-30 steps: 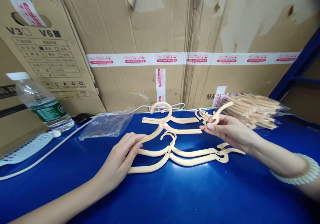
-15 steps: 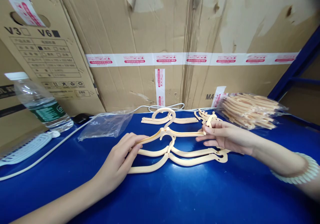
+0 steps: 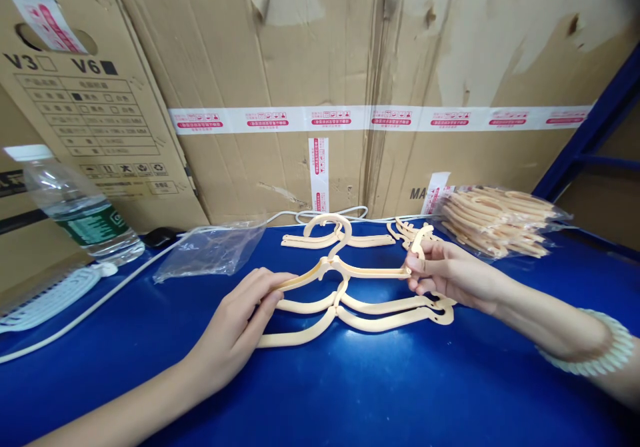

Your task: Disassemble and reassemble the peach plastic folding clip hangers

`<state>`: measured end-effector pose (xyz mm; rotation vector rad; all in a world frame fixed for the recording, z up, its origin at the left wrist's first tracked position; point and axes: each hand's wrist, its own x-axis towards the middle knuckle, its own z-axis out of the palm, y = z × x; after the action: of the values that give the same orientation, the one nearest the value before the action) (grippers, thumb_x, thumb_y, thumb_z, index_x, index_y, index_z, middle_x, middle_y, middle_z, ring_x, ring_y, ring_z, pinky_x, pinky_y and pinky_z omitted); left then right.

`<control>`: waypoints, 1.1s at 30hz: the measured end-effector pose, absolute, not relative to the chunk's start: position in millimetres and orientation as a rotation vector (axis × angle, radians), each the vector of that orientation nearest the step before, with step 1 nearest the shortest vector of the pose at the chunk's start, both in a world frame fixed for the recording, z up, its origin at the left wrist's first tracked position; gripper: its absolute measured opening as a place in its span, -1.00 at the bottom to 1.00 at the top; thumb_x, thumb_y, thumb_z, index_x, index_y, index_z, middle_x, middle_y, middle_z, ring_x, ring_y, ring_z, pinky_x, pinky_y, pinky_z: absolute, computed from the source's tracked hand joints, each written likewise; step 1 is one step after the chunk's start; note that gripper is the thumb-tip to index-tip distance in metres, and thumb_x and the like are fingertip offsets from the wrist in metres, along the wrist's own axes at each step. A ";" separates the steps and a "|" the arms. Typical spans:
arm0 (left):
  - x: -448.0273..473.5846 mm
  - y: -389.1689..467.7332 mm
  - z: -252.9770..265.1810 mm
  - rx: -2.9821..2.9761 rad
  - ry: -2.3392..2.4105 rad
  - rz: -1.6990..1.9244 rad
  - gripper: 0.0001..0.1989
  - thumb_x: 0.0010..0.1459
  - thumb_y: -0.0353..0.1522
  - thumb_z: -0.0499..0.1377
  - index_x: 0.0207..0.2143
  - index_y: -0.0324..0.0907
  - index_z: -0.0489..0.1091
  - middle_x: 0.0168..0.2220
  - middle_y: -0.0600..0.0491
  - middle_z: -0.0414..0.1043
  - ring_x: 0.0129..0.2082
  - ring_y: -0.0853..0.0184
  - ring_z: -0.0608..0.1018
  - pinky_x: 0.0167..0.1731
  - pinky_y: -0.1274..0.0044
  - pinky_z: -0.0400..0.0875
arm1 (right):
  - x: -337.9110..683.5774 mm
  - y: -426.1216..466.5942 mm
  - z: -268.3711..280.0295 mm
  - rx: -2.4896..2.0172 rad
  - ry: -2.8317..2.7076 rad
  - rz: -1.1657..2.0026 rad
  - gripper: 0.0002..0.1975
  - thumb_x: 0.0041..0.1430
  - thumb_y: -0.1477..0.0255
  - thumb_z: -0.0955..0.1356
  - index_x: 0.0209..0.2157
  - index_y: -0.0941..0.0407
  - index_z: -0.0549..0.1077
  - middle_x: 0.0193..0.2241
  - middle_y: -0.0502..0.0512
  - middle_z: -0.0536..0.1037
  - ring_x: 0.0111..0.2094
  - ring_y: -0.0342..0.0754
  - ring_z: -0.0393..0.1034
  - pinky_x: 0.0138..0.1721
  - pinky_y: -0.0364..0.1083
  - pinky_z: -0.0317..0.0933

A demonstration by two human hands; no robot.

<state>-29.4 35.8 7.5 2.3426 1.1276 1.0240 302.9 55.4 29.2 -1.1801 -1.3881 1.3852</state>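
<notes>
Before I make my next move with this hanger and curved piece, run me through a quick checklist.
1. Left hand gripping the hanger by its left arm: ok.
2. Right hand holding the curved piece: ok.
3. Curved piece brought to the hanger's right end: ok.
4. Curved piece fully joined there: cannot tell; the right hand partly hides it.
5. Hanger clear of the front hangers: cannot tell; they overlap in view.
6. Bottle capped: ok.
</notes>
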 end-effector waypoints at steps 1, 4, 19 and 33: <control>-29.5 35.6 7.7 2.337 1.131 1.015 -0.71 0.39 -0.32 -0.07 0.02 -0.09 0.38 -0.18 0.01 0.44 -0.21 0.28 0.45 -0.17 0.49 0.35 | 301.0 54.2 29.8 -1.179 -1.329 1.399 -0.54 -0.25 0.18 0.61 -0.53 0.14 0.37 -0.59 0.01 0.51 -0.59 -0.13 0.45 -0.53 -0.16 0.40; -30.1 35.3 7.4 2.340 1.141 1.000 -0.71 0.40 -0.30 -0.07 0.04 -0.08 0.36 -0.16 0.02 0.44 -0.19 0.28 0.46 -0.16 0.49 0.34 | 296.7 51.1 31.3 -1.179 -1.200 1.403 -0.52 -0.37 0.26 0.65 -0.53 0.14 0.37 -0.61 -0.01 0.52 -0.61 -0.17 0.44 -0.54 -0.21 0.37; -40.6 39.2 5.3 2.631 1.288 1.083 -0.83 0.35 -0.32 0.01 -0.09 -0.13 0.35 -0.28 0.08 0.47 -0.35 0.33 0.48 -0.32 0.51 0.31 | 305.4 49.1 44.0 -0.981 -1.272 1.287 -0.71 -0.01 0.20 0.52 -0.39 0.15 0.58 -0.34 0.08 0.49 -0.45 -0.19 0.35 -0.58 -0.26 0.33; -55.6 36.5 37.9 3.161 0.590 0.513 -0.85 0.23 -0.54 0.07 -0.28 -0.16 0.38 -0.42 0.05 0.36 -0.41 0.31 0.34 -0.34 0.44 0.23 | 371.8 67.7 66.2 -1.160 -2.460 1.104 -0.91 0.14 0.40 0.43 -0.36 0.12 0.59 -0.43 0.07 0.61 -0.41 -0.10 0.47 -0.36 -0.13 0.33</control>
<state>-55.6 36.5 37.9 3.1606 0.5904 0.5129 371.8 67.7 66.2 -1.1598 -2.4600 1.1042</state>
